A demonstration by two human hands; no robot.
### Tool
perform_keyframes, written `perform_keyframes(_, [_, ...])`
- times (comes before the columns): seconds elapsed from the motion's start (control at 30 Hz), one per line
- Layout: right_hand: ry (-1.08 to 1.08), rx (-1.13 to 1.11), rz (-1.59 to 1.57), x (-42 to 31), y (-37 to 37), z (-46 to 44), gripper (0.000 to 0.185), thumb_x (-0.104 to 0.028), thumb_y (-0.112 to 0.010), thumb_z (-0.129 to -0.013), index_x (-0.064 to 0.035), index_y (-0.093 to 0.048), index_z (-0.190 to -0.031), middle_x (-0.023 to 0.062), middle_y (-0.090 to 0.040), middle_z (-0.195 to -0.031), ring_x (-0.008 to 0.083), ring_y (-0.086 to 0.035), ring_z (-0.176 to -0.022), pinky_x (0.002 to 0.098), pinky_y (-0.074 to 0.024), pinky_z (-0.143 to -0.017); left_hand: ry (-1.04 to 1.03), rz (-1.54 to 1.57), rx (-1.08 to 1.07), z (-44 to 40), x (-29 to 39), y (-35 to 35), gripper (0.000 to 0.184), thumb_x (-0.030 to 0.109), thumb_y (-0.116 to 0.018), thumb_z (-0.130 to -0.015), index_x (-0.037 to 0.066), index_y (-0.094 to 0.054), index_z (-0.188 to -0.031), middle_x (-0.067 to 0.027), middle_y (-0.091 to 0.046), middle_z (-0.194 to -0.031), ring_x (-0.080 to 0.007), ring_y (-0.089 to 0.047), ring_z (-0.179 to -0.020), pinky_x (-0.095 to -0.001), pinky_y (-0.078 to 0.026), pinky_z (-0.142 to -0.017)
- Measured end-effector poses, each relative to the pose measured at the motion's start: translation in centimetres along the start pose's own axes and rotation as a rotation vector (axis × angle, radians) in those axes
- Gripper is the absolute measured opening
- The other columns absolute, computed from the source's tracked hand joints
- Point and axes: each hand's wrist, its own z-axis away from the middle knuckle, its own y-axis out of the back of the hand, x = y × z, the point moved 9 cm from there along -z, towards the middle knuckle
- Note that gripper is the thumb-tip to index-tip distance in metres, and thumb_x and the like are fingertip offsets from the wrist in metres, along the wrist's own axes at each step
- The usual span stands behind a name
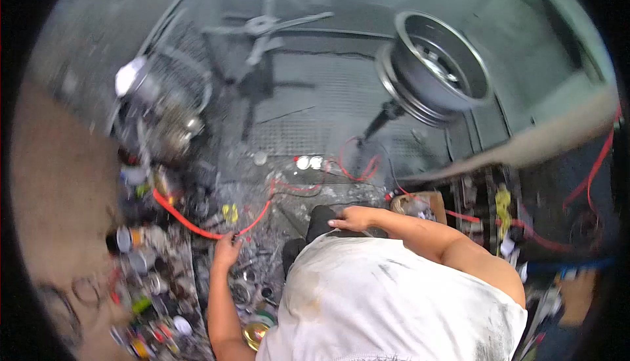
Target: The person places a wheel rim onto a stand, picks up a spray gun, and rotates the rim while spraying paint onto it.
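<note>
Holding the red hose [190,223], the left hand [227,249] had its fingers around it, left of the middle of the frame. That much looked done: the hose was up in the hand, but it was not pulled straight, and thin red loops [361,176] lay in the middle of the frame. The right hand [353,219] was on a dark trouser leg [320,222], with nothing to be seen in it; I could not tell if it was clenched. The grey wheel [438,65] was already up on its stand [382,121] at the upper right, and no hand touched it. The loops sat near the foot of that stand, so they could have got caught there. A big messy heap of cans and bottles [147,259] filled the lower left, close to the left arm, and could have got knocked. A cardboard box [436,202] stood right of the middle, and a cross-shaped rack [262,26] was at the upper left.
</note>
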Motion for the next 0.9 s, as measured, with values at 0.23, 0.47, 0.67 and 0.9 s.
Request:
perform_keyframes(0.23, [0.042, 0.175, -0.59, 1.8, 1.5, 0.4, 0.097, -0.077, -0.029, -0.101, 0.0084, -0.066, -0.129, 0.0246, -0.07, -0.126, 0.0389, -0.065, -0.119, 0.0474, -0.0498, -0.101, -0.548, -0.03, 0.06, -9.9, 28.5, 5.6, 0.029, 0.014, -0.068, -0.094, -0.002, -0.069, -0.118, -0.0215, -0.072, -0.111, -0.0368, -0.07, -0.104, -0.0399, -0.054, -0.092])
perform_keyframes(0.47, [0.445, -0.16, -1.459, 3.6, 11.9, 3.5, 0.097, -0.077, -0.027, -0.101, 0.0048, -0.053, -0.145, 0.0156, -0.064, -0.14, 0.0245, -0.062, -0.125, 0.0381, -0.0491, -0.105, -1.226, -0.26, -0.037, -13.3, 62.2, -0.4, 0.018, 0.015, -0.072, -0.092, 0.0, -0.073, -0.102, -0.0137, -0.07, -0.094, -0.0313, -0.066, -0.093, -0.0398, -0.052, -0.085])
perform_keyframes(0.67, [0.499, -0.632, -1.976, 4.6, 25.0, 4.0, 0.095, -0.076, -0.031, -0.101, 0.0064, -0.052, -0.144, 0.0206, -0.061, -0.141, 0.0289, -0.058, -0.13, 0.04, -0.0439, -0.113, -1.565, -0.446, 0.077, -20.7, 89.0, -8.1, 0.031, 0.031, -0.067, -0.096, 0.001, -0.073, -0.102, -0.0134, -0.067, -0.092, -0.0327, -0.061, -0.09, -0.0433, -0.049, -0.083])
perform_keyframes(0.9, [0.858, -0.914, -2.349, 9.3, 29.5, 4.5, 0.062, -0.053, -0.045, -0.107, -0.0025, -0.053, -0.143, 0.01, -0.058, -0.145, 0.0242, -0.057, -0.13, 0.0375, -0.0431, -0.116, -1.377, -0.512, 0.108, -38.6, 105.5, -22.7, 0.06, 0.055, -0.046, -0.105, 0.003, -0.072, -0.122, -0.0203, -0.07, -0.125, -0.036, -0.058, -0.129, -0.0469, -0.045, -0.109])
